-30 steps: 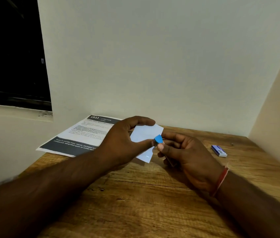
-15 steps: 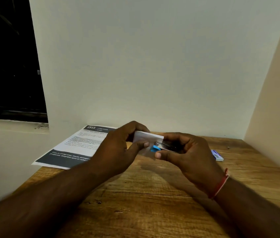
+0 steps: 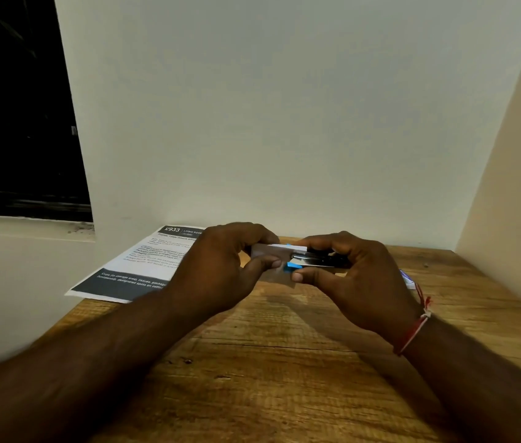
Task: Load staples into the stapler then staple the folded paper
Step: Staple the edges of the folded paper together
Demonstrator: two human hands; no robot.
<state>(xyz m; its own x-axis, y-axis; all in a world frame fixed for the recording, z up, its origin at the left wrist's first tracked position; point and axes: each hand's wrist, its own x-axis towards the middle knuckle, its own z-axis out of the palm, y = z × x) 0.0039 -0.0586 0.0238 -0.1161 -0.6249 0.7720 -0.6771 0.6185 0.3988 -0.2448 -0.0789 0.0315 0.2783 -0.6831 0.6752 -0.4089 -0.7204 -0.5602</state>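
- Left hand (image 3: 220, 270) pinches the folded paper (image 3: 272, 251), feeding its edge into the stapler's mouth.
- Right hand (image 3: 358, 282), at 3 o'clock, wraps the stapler (image 3: 316, 261), ready to squeeze.
- Staple box (image 3: 408, 279) lies beyond, also at 3 o'clock, and a printed sheet (image 3: 144, 266) at 9.

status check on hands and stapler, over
Left hand pinches folded paper. Right hand grips stapler, its mouth at the paper's edge, both held above the table. Staple box beside right wrist, not in the way.
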